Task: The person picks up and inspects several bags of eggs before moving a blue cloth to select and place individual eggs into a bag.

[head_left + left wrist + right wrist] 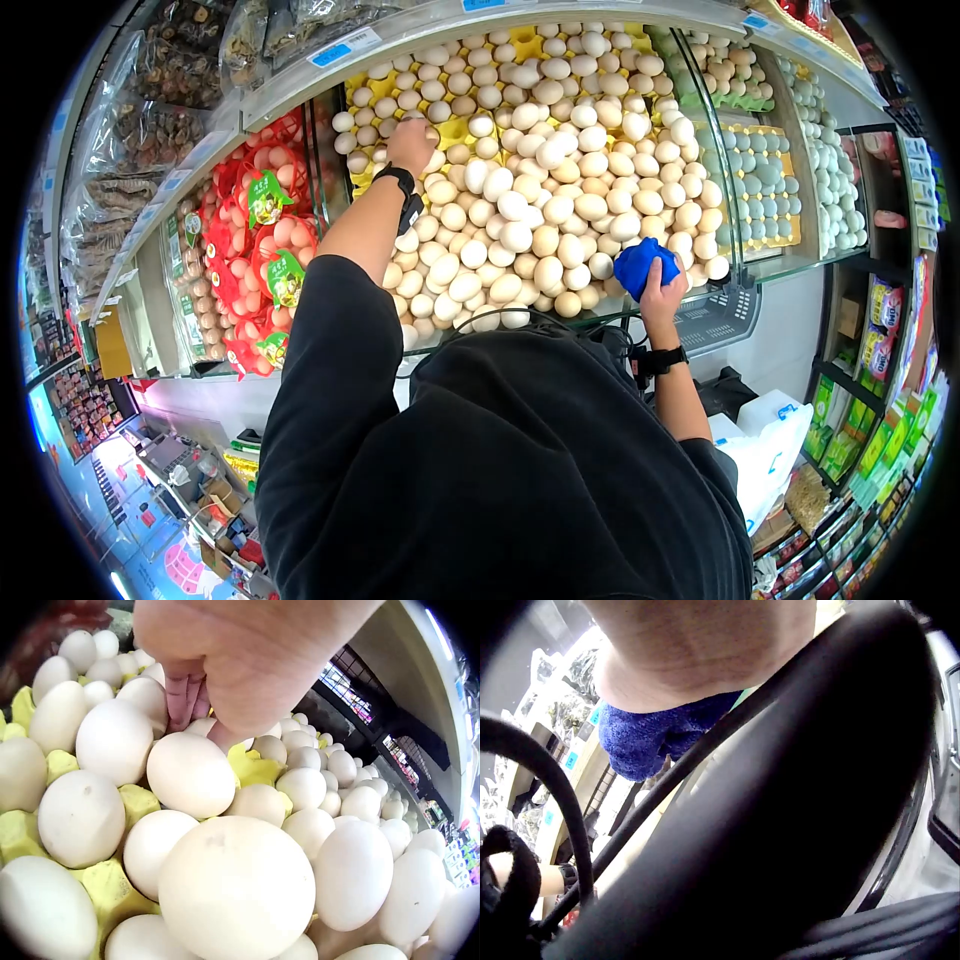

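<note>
Pale eggs (515, 235) lie heaped over the display, many in yellow egg trays (455, 132). At the far left of the heap my left hand (412, 143) reaches down with bent fingers. In the left wrist view, its fingers (184, 701) and thumb close around a partly hidden egg (200, 726), behind a nearer egg (191, 774). My right hand (662, 292) grips a bunched blue cloth (640, 266) above the front right edge of the eggs. The right wrist view shows the fluffy cloth (636, 741) beneath the hand; its fingers are mostly hidden.
Glass dividers (712, 140) flank the heap. Red net bags of eggs (250, 240) stand left, bluish eggs (765, 185) right. A shelf edge (410, 35) runs above the back. A grey basket (720, 318) hangs at the front right. Black straps (727, 817) cross the right wrist view.
</note>
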`<state>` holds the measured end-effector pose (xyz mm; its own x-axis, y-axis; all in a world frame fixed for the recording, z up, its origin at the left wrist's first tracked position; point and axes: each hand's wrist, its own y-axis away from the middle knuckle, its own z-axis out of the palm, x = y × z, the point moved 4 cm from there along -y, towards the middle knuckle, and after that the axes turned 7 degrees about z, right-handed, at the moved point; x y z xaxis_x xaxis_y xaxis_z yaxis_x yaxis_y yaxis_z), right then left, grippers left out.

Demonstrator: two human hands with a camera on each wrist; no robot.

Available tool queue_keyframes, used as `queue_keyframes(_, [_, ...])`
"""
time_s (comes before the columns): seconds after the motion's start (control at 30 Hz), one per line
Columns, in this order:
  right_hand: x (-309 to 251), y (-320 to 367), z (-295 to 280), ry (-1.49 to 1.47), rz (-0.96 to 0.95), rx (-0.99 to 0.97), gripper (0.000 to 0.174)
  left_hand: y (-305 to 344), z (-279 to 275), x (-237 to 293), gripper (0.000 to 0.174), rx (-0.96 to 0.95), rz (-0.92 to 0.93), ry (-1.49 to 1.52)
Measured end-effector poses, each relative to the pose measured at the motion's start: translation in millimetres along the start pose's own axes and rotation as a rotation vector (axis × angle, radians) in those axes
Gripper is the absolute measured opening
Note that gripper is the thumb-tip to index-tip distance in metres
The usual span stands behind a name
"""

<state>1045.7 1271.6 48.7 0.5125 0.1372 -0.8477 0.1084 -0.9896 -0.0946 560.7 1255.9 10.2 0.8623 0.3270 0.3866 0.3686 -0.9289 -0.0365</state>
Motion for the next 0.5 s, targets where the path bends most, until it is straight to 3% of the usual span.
queue_keyframes(0.2, [-0.1,-3.6,-0.6,0.004,-0.006,-0.01,0.026,5.8,-15.2,9.5,0.036,0.091,0.024,0.148])
queue_keyframes(0.3, [-17.8,-6.7,-1.9,-0.029,0.006,-0.041,0.027,23.4,-27.4,31.2,0.032,-0.089,0.095,0.257])
queue_keyframes(0.4, [-32.4,-13.9,-2.8,-0.033,0.151,-0.105,0.031,48.4,-31.4,69.2,0.032,-0.241,0.163,0.347])
queue_keyframes(0.5, [-44.7,-26.4,-4.0,0.063,0.222,-0.177,0.039,77.0,-49.7,119.7,0.035,-0.234,0.252,0.29])
